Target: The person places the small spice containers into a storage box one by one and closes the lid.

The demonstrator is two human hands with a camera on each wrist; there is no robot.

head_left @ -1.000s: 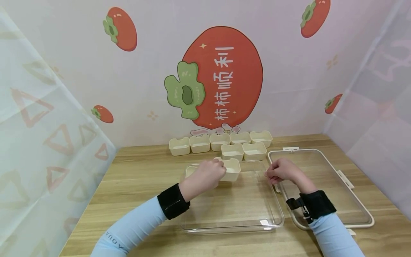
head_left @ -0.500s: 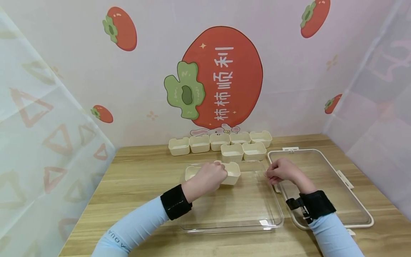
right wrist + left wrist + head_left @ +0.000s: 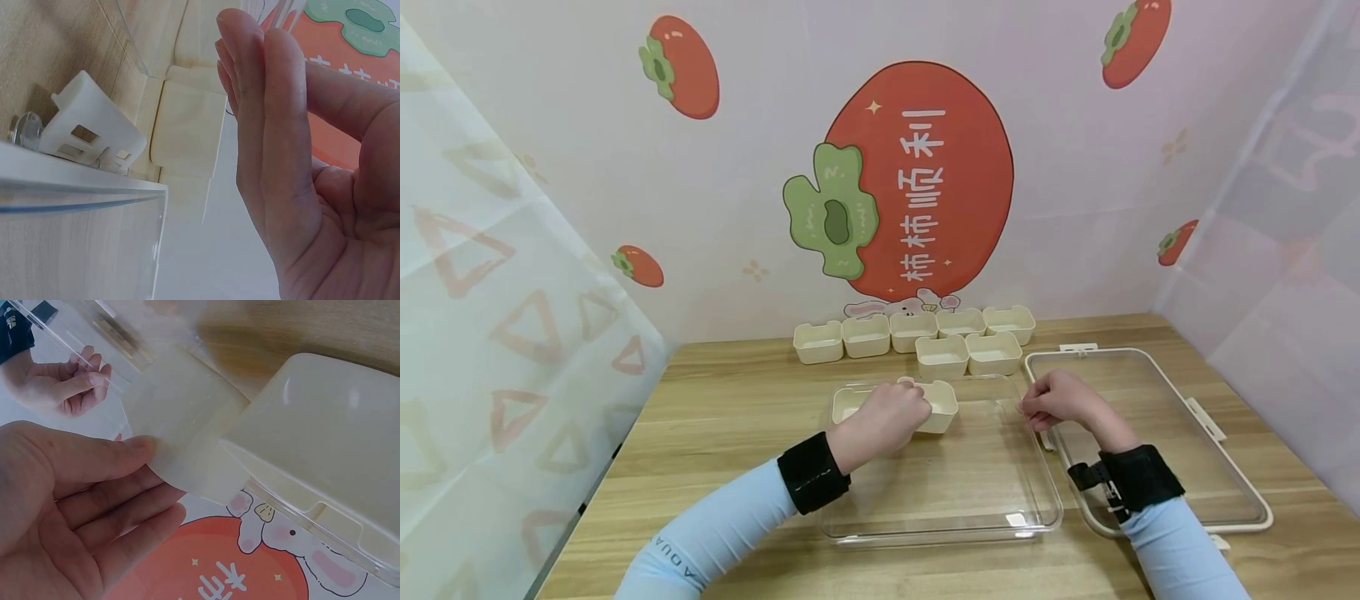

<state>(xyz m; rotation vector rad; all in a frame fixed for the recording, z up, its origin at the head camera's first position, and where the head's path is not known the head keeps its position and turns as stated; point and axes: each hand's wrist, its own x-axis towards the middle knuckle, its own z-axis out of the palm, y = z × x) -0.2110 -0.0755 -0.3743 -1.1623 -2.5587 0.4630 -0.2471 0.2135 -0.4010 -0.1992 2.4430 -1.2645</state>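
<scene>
My left hand (image 3: 887,417) pinches a small cream bin (image 3: 938,408) by its rim, at the back left part of a clear plastic box (image 3: 940,533). Thumb and fingers grip the wall of this bin (image 3: 187,419) in the left wrist view, where it hangs tilted against another cream bin (image 3: 319,437). That second bin (image 3: 847,402) sits in the box's back left corner, partly hidden behind my left hand. At the box's right side, my right hand (image 3: 1063,400) pinches the rim between thumb and fingers. The right wrist view shows the hand (image 3: 275,137) at the clear rim.
Several more cream bins (image 3: 867,337) stand in two rows along the back of the wooden table (image 3: 715,417). Right of the box lies a clear lid (image 3: 1150,433) with a white frame and clips (image 3: 94,125). A wall with persimmon prints (image 3: 925,183) rises behind.
My left hand has lowered the cream bin slightly into the box and brought it a little to the left. The right hand stays at the box rim.
</scene>
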